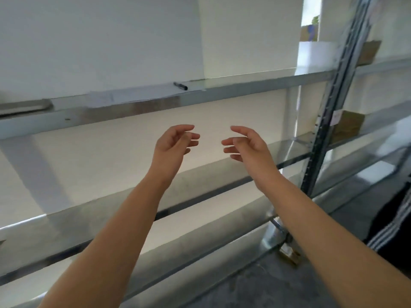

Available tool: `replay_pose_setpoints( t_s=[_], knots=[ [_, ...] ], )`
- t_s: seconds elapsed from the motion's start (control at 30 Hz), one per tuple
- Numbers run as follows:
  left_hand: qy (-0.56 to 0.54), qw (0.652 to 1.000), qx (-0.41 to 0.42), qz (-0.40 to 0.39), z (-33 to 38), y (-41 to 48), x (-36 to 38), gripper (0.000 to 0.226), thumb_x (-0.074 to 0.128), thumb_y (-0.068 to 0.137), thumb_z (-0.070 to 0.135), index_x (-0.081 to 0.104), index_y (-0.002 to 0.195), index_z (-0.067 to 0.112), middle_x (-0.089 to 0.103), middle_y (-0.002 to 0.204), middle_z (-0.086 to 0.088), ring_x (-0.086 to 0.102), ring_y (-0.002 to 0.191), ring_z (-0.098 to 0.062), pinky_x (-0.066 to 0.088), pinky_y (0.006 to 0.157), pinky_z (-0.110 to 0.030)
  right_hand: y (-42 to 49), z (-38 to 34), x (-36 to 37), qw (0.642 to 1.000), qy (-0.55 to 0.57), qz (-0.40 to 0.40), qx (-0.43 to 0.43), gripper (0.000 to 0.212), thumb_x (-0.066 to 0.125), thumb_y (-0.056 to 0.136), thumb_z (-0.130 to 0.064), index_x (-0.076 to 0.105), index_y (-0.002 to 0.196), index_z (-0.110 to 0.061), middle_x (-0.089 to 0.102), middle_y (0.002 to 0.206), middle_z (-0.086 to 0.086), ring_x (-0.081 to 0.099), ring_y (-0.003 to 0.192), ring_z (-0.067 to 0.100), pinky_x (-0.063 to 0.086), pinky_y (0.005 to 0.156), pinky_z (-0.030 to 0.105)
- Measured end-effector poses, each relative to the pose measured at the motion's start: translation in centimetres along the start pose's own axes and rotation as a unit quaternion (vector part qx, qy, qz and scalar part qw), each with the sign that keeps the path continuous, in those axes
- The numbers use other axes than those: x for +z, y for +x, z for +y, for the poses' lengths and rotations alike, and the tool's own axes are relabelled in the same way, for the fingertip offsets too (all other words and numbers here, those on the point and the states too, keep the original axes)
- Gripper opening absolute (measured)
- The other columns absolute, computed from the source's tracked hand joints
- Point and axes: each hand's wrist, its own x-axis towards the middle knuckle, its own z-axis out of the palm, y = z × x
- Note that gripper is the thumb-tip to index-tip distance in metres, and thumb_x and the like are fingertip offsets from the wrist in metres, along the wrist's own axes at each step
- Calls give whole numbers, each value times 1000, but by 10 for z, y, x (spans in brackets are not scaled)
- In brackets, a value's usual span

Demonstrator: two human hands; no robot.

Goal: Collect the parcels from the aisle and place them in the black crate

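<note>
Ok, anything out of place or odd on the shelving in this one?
One thing: a black marker lies loose at the front edge of the upper shelf, on some flat sheets of paper. Both the left hand and the right hand are raised, open and empty. No spill or damage shows.

Both forearms ran off the bottom edge at six o'clock. The brown boxes at three o'clock sat partly hidden behind the metal upright, blurred. The dark striped garment was cropped at four o'clock.
</note>
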Motion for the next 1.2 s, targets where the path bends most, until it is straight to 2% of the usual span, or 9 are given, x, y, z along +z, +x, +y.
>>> replay_pose_setpoints(
  t_s=[0.2, 0.3, 0.43, 0.5, 0.6, 0.7, 0.83, 1.0, 1.2],
  knots=[
    [-20, 988, 38, -149, -18, 47, 71, 22, 44, 98, 11, 60, 107, 22, 69, 97, 6, 67, 93, -13, 52, 85, -26, 18, 15, -49, 991, -40, 122, 25, 28, 39, 98, -14, 51, 123, -22, 68, 97, -7, 65, 92, 13, 51, 84, 23],
    [-48, 975, 43, -213, -28, 64, 106, 22, 45, 97, 11, 60, 109, 21, 69, 96, 7, 67, 91, -10, 53, 83, -22, 20, 16, -75, 982, -59, 180, 21, 26, 41, 98, -13, 52, 119, -23, 68, 95, -7, 65, 90, 11, 52, 85, 24],
    [-93, 952, 13, -293, -50, 69, 156, 20, 47, 97, 12, 61, 110, 19, 69, 95, 6, 67, 88, -4, 53, 80, -18, 6, 29, -112, 958, -48, 280, 39, 24, 42, 97, -9, 53, 115, -19, 68, 88, -4, 63, 76, 7, 51, 71, 16],
    [-116, 937, -7, -329, -63, 64, 183, 19, 47, 96, 10, 61, 109, 16, 68, 92, 5, 65, 80, 2, 51, 77, -16, -6, 42, -128, 943, -56, 322, 61, 23, 41, 97, -8, 54, 114, -18, 68, 84, -5, 62, 72, 5, 49, 69, 16],
    [-148, 912, -26, -382, -74, 55, 226, 17, 47, 96, 7, 60, 108, 12, 67, 89, 3, 64, 77, -3, 50, 71, -12, -27, 57, -152, 922, -75, 370, 92, 22, 40, 98, -8, 54, 111, -18, 67, 83, -5, 62, 69, 3, 48, 71, 19],
    [-156, 892, -24, -424, -74, 49, 267, 17, 47, 97, 9, 60, 108, 13, 68, 93, 1, 65, 83, -7, 48, 68, -10, -34, 61, -183, 907, -84, 399, 103, 21, 40, 98, -7, 54, 109, -19, 67, 84, -5, 62, 71, 5, 50, 71, 17],
    [-156, 887, -3, -435, -58, 53, 314, 18, 47, 96, 9, 61, 107, 15, 68, 93, 3, 65, 83, -5, 49, 69, -8, -22, 63, -236, 899, -81, 423, 85, 21, 41, 97, -8, 54, 109, -20, 68, 85, -3, 63, 77, 11, 50, 79, 25],
    [-146, 896, -14, -419, -58, 55, 371, 19, 46, 97, 7, 60, 109, 10, 66, 93, 0, 64, 83, -6, 48, 67, -6, -15, 82, -300, 905, -78, 408, 86, 22, 41, 98, -8, 55, 109, -20, 68, 87, -2, 63, 81, 14, 49, 87, 34],
    [-130, 906, -24, -403, -68, 52, 443, 19, 47, 96, 7, 60, 110, 9, 67, 94, 1, 65, 83, -4, 51, 73, -10, -3, 102, -382, 915, -70, 389, 84, 22, 40, 98, -8, 56, 108, -21, 68, 88, -3, 63, 82, 13, 49, 82, 27]
  ],
)
